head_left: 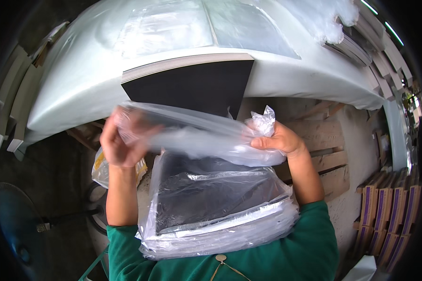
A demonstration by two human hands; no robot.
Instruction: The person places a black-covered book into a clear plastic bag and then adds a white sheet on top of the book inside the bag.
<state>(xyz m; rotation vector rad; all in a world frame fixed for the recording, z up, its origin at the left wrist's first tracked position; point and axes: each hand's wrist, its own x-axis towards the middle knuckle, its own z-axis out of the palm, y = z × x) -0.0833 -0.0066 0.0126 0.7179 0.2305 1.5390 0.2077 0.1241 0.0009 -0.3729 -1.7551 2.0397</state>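
Note:
A clear plastic bag stretches between my two hands, smeared by motion. Its right end is bunched in my right hand, with the thumb pressed over the film and a crumpled tuft standing above the fingers. At the other end, the film reaches over the fingers of my left hand, which are too blurred to show whether they grip it. Below, against my body, lies a pile of clear plastic bags with something dark showing through. Beyond my hands, a stack of black-faced sheets or boards with pale edges rests at the table edge.
A table with a pale cover curves across the front, bearing flat clear-wrapped items. Stacked boards stand at left, near a fan. Cartons are piled at right. A wooden pallet lies below the table.

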